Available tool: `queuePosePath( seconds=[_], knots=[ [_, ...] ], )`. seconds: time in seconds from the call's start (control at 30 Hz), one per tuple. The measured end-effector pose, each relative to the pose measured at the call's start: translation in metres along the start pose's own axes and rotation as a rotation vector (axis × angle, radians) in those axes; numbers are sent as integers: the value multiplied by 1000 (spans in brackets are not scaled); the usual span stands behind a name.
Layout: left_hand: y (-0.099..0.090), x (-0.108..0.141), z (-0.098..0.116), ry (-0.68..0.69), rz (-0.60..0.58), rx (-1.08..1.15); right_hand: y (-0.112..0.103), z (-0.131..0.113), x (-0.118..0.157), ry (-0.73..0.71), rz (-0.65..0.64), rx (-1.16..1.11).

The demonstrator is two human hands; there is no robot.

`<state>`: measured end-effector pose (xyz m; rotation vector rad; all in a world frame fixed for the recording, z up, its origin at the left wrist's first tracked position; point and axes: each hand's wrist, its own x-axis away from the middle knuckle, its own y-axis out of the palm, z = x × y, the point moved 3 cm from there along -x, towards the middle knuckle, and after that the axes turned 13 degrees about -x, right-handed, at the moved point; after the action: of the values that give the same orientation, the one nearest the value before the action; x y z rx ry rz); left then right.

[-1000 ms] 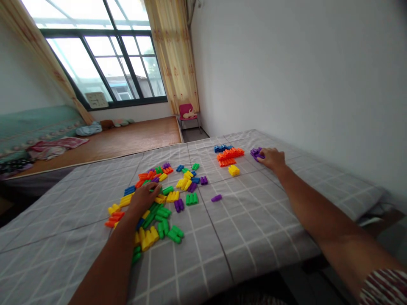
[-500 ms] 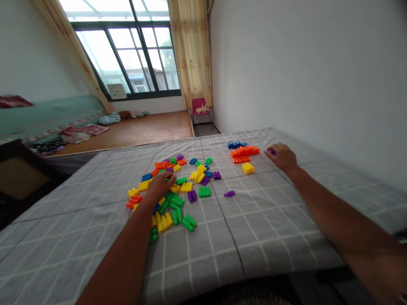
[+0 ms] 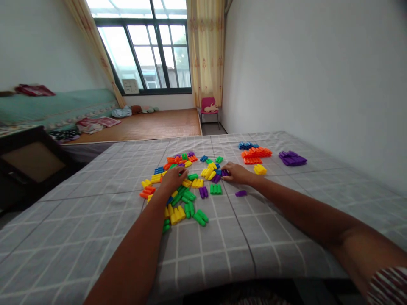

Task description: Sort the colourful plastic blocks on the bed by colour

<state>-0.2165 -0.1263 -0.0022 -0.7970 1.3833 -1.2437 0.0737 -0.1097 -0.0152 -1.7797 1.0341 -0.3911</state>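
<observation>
My left hand [image 3: 173, 178] rests over the left part of a loose heap of coloured plastic pieces, fingers bent but apart; what lies under the palm is hidden. Green pieces [image 3: 184, 195] and yellow pieces [image 3: 177, 214] lie around it. At the heap's right edge, my right hand [image 3: 237, 173] has its fingertips closed on a purple piece [image 3: 225, 173], partly covered by them. Beside this lie another purple piece [image 3: 216, 178] and a green piece [image 3: 216, 189]. A single purple piece [image 3: 241, 193] lies nearer to me, below my right wrist.
Sorted groups stand at the back right: blue [image 3: 248, 145], orange [image 3: 256, 153], yellow [image 3: 260, 169] and purple [image 3: 292, 158]. All lie on a grey checked cloth [image 3: 216, 254]. A white wall [image 3: 311, 76] runs along the right; a dark cabinet [image 3: 28, 165] stands left.
My right hand has moved left from the far-right purple group to a purple piece at the heap, uncovering that group. My left hand stays over the heap. The view has turned slightly left.
</observation>
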Motion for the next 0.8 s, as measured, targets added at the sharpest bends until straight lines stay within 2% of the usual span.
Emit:
queuePosePath(
  seconds=[0.07,0.13,0.23,0.33,0.4,0.5,0.57,0.67,0.8],
  knots=[
    [1,-1,-1,3,0,1,-2,1,2,-26,7,-38],
    [1,-2,-2,-1,3,2,-13,7,7,-36,28,-59],
    [2,-4,-3,-5,-15,-3,-51,33,21,-22,183,-53],
    [2,-5,-4,-11,-19,-6,-104,80,46,69,406,-10],
    [1,-6,-5,-22,-13,-12,-138,120,72,203,547,36],
    [3,-6,-7,-33,-18,-23,-171,179,123,425,779,127],
    [4,-7,-9,-29,-21,-25,-177,210,157,541,900,122],
    [7,-9,-13,-16,-33,-25,-167,239,190,642,981,47],
    [9,-10,-16,-18,-41,-44,-154,241,191,595,934,32]
  ],
)
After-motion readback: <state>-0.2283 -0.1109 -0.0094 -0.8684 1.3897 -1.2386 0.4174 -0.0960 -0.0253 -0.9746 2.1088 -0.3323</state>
